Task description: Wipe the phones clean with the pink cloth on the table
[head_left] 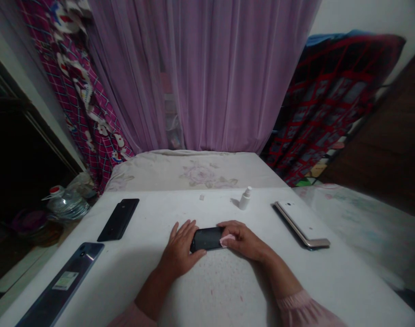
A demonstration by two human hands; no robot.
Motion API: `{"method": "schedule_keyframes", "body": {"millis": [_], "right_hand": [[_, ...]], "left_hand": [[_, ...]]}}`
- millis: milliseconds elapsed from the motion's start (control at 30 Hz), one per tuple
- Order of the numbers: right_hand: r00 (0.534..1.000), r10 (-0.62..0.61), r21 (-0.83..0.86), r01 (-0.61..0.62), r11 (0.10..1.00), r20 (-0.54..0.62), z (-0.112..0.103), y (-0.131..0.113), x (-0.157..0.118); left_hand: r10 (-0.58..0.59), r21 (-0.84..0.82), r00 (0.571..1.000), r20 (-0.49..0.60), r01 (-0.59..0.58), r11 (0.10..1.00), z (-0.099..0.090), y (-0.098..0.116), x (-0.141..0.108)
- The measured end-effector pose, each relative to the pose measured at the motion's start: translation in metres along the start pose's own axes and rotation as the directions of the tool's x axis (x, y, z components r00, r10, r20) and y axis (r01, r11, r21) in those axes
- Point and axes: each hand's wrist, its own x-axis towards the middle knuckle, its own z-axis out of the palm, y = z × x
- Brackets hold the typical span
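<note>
A dark smartphone (209, 238) lies flat on the white tabletop in front of me, its long side running left to right. My left hand (180, 250) steadies its left end, thumb along the near edge and fingers at the far edge. With my right hand (239, 240) I pinch a small pink cloth (227, 239) against the phone's right end. The fingers partly cover both ends of the phone. Beyond my right hand stands a small white spray bottle (245, 198), upright.
On the left lie a black phone (118, 220) and a larger bluish phone (62, 284) with a label. Stacked phones (301, 222) lie on the right, a white one on top. A floral cloth (193, 175) covers the far end. A large water bottle (67, 203) stands left of the table.
</note>
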Motion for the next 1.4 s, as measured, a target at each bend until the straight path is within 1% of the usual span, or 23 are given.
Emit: {"method": "schedule_keyframes", "body": {"millis": [133,300,367,467,600,700,800,867,967,1067,1167,1400], "right_hand": [[0.998,0.006,-0.054,-0.010,0.998,-0.063,0.008,0.002,0.003],[0.990,-0.027,-0.113,0.012,0.994,-0.136,0.016,0.004,0.007],[0.984,-0.011,-0.143,-0.015,0.990,-0.179,0.020,0.004,0.009],[0.969,0.038,-0.194,-0.087,0.977,-0.243,0.026,0.004,0.012],[0.955,0.067,-0.221,-0.134,0.966,-0.288,0.031,0.001,0.015],[0.956,0.081,-0.206,-0.143,0.968,-0.282,0.031,0.000,0.015],[0.966,0.096,-0.153,-0.135,0.979,-0.240,0.024,0.001,0.013],[0.981,0.078,-0.081,-0.094,0.992,-0.180,0.017,0.001,0.009],[0.998,0.018,0.018,-0.017,1.000,-0.056,0.005,0.001,0.003],[1.000,-0.011,0.034,0.011,0.999,0.015,-0.001,0.001,0.000],[1.000,0.000,0.015,0.000,1.000,-0.003,0.001,0.002,0.001],[0.988,-0.008,-0.094,-0.006,0.996,-0.152,0.017,0.005,0.009]], "left_hand": [[-0.002,-0.002,1.000,0.002,0.002,1.000,-0.001,0.001,0.000],[-0.003,-0.005,1.000,0.013,0.004,1.000,-0.001,0.001,0.000],[-0.004,-0.003,1.000,0.009,0.004,1.000,-0.001,0.001,0.000],[-0.001,0.005,1.000,0.005,0.001,1.000,-0.001,0.000,0.000],[-0.002,0.009,1.000,0.011,0.002,1.000,-0.001,0.001,0.000],[-0.002,0.001,1.000,0.001,0.002,1.000,-0.001,0.001,0.000],[-0.003,-0.002,1.000,-0.004,0.003,1.000,0.000,0.000,0.000],[-0.003,-0.001,1.000,-0.005,0.003,1.000,0.000,0.000,0.000],[-0.004,-0.004,1.000,-0.013,0.003,1.000,0.000,-0.001,0.000],[-0.005,-0.011,1.000,-0.014,0.005,1.000,0.000,0.000,0.000],[-0.009,-0.016,1.000,-0.007,0.009,1.000,0.000,0.000,0.000],[-0.009,-0.019,1.000,-0.006,0.009,1.000,-0.001,0.000,0.000]]}}
